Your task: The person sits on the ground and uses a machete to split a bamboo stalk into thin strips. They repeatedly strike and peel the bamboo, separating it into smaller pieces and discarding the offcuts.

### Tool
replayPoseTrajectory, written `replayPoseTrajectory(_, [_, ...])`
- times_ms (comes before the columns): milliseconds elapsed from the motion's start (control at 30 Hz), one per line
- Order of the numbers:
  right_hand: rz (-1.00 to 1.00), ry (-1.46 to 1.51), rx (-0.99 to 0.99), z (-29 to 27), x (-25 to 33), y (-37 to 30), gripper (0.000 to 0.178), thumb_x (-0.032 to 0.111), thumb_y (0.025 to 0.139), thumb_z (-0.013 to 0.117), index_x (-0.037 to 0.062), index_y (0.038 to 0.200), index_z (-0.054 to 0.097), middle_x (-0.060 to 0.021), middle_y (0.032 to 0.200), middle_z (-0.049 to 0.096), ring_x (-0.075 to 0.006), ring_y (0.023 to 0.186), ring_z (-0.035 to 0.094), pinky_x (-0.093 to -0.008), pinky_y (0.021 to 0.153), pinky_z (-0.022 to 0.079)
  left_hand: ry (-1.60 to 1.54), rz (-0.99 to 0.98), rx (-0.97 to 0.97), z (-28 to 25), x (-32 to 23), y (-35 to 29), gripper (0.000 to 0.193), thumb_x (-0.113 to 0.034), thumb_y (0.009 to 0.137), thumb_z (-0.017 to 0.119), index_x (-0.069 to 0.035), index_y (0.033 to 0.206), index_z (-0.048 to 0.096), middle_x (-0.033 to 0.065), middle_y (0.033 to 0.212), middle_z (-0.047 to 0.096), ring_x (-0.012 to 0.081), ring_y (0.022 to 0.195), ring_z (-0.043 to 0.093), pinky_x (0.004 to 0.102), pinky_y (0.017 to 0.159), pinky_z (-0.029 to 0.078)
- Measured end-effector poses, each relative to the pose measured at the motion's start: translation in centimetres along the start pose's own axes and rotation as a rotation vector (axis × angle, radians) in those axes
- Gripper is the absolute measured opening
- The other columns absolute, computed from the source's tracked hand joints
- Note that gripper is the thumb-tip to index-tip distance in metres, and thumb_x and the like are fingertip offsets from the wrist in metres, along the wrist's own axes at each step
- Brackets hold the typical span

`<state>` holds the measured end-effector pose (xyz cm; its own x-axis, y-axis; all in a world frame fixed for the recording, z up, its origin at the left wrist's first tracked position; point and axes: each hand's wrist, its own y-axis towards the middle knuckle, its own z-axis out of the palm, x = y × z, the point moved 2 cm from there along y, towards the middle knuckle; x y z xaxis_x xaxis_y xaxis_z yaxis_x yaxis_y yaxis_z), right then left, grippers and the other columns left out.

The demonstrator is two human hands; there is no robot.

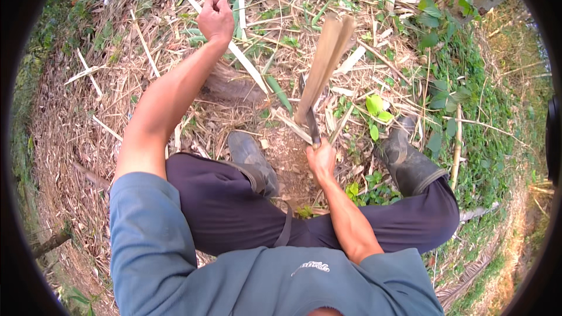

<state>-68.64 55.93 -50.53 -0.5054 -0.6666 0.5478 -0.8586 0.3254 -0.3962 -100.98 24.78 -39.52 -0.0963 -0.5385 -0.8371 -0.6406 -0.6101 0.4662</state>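
My right hand point(322, 159) is closed around the handle end of a long dark-bladed knife point(312, 123), in front of me between my boots. Against the blade stands a thick tan piece of wood point(326, 61), blurred by motion and hiding much of the knife; I cannot tell whether the blade is in it or behind it. My left hand point(215, 20) is raised far out to the left with its fingers curled into a loose fist. What it holds, if anything, is hidden. A long pale strip point(249, 67) passes behind that wrist.
My left boot point(252, 161) and right boot point(407, 155) frame a bare earth patch. A brown log point(234, 85) lies beyond the left boot. Pale splints point(146, 44) and dry litter cover the ground. Leafy vines point(448, 90) and a thin stick point(456, 146) are at the right.
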Motion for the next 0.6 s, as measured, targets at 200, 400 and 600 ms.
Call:
replayPoseTrajectory(200, [-0.304, 0.460, -0.361, -7.6, 8.6, 3.0, 0.018, 0.012, 0.085, 0.067, 0.0005, 0.099, 0.063, -0.0040, 0.067, 0.062, -0.0117, 0.056, 0.056, -0.0319, 0.052, 0.046, -0.028, 0.003, -0.016, -0.1, -0.7, -0.2, 0.022, -0.025, 0.089, 0.059, -0.007, 0.086, 0.072, 0.0109, 0.070, 0.071, 0.0279, 0.065, 0.070, 0.0395, 0.066, 0.054])
replayPoseTrajectory(400, [-0.142, -0.128, -0.163, 3.9, -4.3, 0.8, 0.038, 0.020, 0.083, 0.069, -0.0002, 0.115, 0.060, -0.0305, 0.089, 0.068, -0.0506, 0.087, 0.068, -0.0574, 0.083, 0.054, -0.165, -0.040, 0.008, 0.4, -2.0, -0.2, 0.019, -0.020, 0.090, 0.061, -0.005, 0.085, 0.071, 0.0079, 0.069, 0.069, 0.0212, 0.062, 0.064, 0.0373, 0.064, 0.052])
replayPoseTrajectory(600, [-0.060, -0.168, -0.057, 4.1, -5.0, 0.9, 0.047, 0.025, 0.085, 0.072, -0.0003, 0.123, 0.058, -0.0257, 0.083, 0.070, -0.0463, 0.081, 0.070, -0.0544, 0.074, 0.056, -0.591, -0.005, 0.351, 1.8, -8.9, -3.8, 0.020, -0.017, 0.093, 0.059, -0.001, 0.099, 0.070, 0.0064, 0.083, 0.070, 0.0147, 0.077, 0.063, 0.0307, 0.072, 0.050])
